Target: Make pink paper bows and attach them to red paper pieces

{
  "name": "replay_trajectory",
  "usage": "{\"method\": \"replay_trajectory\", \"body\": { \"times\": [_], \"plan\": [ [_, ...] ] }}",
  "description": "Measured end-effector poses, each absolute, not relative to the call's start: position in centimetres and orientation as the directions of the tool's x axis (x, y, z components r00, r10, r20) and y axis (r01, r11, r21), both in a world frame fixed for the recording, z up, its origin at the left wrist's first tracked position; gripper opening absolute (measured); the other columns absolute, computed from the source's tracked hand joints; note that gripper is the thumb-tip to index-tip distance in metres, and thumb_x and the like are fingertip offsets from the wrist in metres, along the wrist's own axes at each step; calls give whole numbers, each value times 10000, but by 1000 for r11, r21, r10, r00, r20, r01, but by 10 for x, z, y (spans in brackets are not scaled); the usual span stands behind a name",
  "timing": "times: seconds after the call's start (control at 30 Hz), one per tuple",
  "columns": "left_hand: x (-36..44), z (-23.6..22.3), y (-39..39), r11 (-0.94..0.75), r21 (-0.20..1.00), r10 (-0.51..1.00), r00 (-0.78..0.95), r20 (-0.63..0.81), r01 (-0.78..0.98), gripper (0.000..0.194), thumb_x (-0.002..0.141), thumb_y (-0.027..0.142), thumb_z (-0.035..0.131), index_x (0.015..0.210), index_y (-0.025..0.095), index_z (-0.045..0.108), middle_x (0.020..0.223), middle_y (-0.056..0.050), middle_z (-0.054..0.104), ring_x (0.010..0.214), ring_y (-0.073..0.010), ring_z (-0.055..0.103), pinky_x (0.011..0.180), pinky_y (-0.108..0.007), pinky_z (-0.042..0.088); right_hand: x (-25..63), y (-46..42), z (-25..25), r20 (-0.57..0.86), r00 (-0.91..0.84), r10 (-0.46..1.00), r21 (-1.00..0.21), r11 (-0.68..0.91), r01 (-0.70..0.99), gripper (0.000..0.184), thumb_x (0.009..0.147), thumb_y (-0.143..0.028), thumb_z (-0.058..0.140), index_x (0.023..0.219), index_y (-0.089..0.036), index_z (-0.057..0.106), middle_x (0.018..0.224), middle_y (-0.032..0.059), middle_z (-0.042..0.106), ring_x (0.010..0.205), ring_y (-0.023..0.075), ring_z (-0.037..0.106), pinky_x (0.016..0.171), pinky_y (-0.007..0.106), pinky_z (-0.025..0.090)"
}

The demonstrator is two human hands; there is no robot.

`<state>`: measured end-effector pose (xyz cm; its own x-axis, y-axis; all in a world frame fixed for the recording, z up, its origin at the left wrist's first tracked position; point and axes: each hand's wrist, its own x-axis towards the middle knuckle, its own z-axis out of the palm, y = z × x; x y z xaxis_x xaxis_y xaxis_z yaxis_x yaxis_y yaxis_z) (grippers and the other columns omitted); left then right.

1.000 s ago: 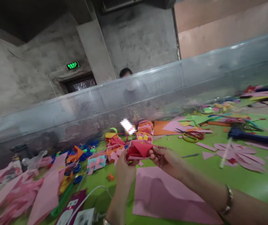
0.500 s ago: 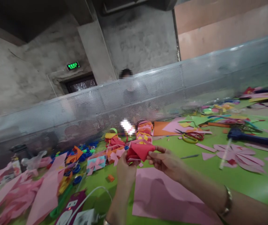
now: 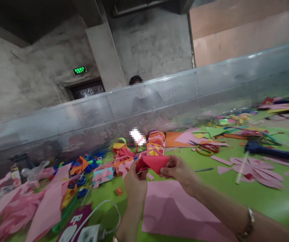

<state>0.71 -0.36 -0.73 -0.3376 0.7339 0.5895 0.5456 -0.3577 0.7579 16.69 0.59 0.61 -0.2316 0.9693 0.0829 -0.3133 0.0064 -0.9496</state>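
Folded red paper (image 3: 157,163), one: triangular flap, point down, held up over the green table (image 3: 273,199), above the far edge of a pink sheet (image 3: 166,208). Left hand (image 3: 135,179) grips its left end; right hand (image 3: 176,168) pinches its right edge. Far right: clear plastic bag (image 3: 232,112) with green, pink and yellow pieces (image 3: 223,121), blurred.

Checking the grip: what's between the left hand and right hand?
The red paper, in the head view: left hand holds one side, right hand pinches the other.
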Motion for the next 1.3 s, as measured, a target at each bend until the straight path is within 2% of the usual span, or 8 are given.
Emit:
{"method": "replay_trajectory", "body": {
  "times": [0.13, 0.33, 0.67, 0.83, 0.97, 1.07, 1.3],
  "plan": [
    [13, 2, -9, -252, 740, 756, -350, 553, 624, 307, 610, 139, 625, 912, 190, 628, 764, -42, 704, 724, -224, 659, 654, -302, 483, 164, 11, 1, 121, -111, 986, -949, 82, -304, 454, 499, -172, 706, 899, -182, 490, 599, -32, 654, 574, 160, 614, 542, 261, 437],
    [23, 13, -15, -232, 867, 836, -366, 409, 440, 258, 549, 129, 668, 800, 181, 636, 704, -23, 699, 650, -200, 647, 577, -253, 476, 161, 13, 1, 287, 112, 951, -952, 297, -80, 299, 565, -190, 665, 783, -208, 462, 583, -49, 596, 528, 136, 533, 510, 263, 391],
    [23, 5, -11, -204, 874, 839, -380, 388, 441, 254, 531, 127, 672, 779, 172, 644, 636, -10, 679, 559, -179, 627, 505, -235, 460, 158, 17, 0, 386, 144, 911, -922, 386, 34, 227, 618, -201, 629, 744, -220, 441, 603, -47, 553, 531, 131, 486, 516, 262, 361],
    [20, -8, -5, -207, 931, 887, -344, 309, 302, 313, 541, 128, 661, 851, 159, 628, 691, -23, 693, 608, -188, 645, 556, -264, 496, 158, 17, 0, 460, 190, 868, -888, 449, 100, 210, 604, -177, 611, 714, -221, 438, 610, -51, 514, 557, 135, 474, 542, 265, 382],
    [17, -15, -1, -199, 962, 912, -325, 251, 185, 321, 532, 138, 670, 848, 146, 612, 668, -27, 686, 615, -198, 647, 566, -280, 499, 158, 16, 0, 466, 207, 860, -885, 452, 113, 216, 604, -187, 614, 687, -224, 418, 598, -54, 483, 553, 130, 453, 537, 256, 379],
    [18, -13, -1, -195, 952, 895, -354, 272, 238, 319, 526, 134, 672, 839, 147, 614, 664, -22, 678, 605, -198, 640, 567, -283, 496, 157, 16, 1, 454, 207, 867, -891, 441, 109, 218, 596, -189, 617, 672, -224, 416, 606, -47, 487, 560, 130, 455, 537, 255, 384],
    [33, 0, -15, -161, 843, 816, -411, 406, 513, 304, 547, 147, 670, 847, 171, 631, 726, -32, 677, 644, -204, 628, 588, -279, 466, 153, 18, 2, 440, 244, 864, -898, 424, 118, 235, 594, -241, 629, 690, -227, 416, 605, -44, 488, 549, 135, 451, 524, 261, 383]
  ]
}}
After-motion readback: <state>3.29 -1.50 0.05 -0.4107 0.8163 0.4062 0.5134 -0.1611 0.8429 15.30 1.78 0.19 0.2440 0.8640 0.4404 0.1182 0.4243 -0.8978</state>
